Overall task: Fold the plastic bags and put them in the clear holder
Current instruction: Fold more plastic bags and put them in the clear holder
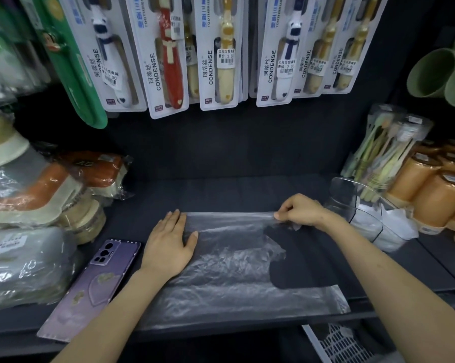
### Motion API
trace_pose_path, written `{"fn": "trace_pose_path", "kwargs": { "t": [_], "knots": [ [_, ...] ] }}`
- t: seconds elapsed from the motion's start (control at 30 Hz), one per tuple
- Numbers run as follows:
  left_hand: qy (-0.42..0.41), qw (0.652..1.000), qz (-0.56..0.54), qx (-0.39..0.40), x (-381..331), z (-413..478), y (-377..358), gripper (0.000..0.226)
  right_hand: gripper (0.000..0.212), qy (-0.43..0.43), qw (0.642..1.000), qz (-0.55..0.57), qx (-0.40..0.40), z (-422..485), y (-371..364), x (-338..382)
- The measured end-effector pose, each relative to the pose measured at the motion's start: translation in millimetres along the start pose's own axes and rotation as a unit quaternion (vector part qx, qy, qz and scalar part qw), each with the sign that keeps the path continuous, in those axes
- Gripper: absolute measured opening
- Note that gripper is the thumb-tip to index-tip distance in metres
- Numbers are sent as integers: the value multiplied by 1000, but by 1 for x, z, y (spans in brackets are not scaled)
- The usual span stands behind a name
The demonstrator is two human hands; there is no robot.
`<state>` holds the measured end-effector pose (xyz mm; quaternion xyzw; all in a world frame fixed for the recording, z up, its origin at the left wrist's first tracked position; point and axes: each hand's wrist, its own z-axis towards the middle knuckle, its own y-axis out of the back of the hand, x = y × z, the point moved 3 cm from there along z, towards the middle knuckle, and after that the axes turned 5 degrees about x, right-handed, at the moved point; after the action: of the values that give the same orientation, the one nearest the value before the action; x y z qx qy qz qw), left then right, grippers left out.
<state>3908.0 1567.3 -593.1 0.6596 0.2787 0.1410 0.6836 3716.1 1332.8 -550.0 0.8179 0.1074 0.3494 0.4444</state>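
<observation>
A clear plastic bag (237,268) lies spread flat on the dark shelf (221,195), its handle loops pointing right. My left hand (170,244) presses flat on the bag's left end with straight fingers. My right hand (299,210) pinches the bag's far upper edge near the handle between thumb and fingers. The clear holder (365,213) stands just right of my right hand and has folded white bags inside it.
A purple phone (90,286) lies left of the bag. Wrapped orange and grey packs (37,195) are stacked at the far left. Toothbrush packs (221,53) hang above the shelf. Orange cups (436,187) and green mugs (441,74) stand at the right.
</observation>
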Motion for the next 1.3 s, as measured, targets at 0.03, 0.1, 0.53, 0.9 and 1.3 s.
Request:
{"fn": "trace_pose_path", "kwargs": {
  "t": [0.03, 0.1, 0.53, 0.9, 1.3],
  "knots": [
    [1, 1000, 2, -1, 0, 1, 0, 109, 11, 5, 999, 29, 22, 2, 1, 0],
    [3, 1000, -1, 2, 1, 1, 0, 107, 11, 20, 995, 75, 67, -1, 4, 3],
    [-1, 1000, 29, 6, -4, -4, -3, 106, 58, 157, 946, -284, -21, -29, -108, 103],
    [12, 970, -229, 83, 5, 0, 12, 67, 65, 39, 962, -245, -115, -60, -43, 19],
    [-131, 989, 5, 70, 1, -79, 4, 131, 112, 179, 955, -230, -52, -104, -150, 92]
  ]
}}
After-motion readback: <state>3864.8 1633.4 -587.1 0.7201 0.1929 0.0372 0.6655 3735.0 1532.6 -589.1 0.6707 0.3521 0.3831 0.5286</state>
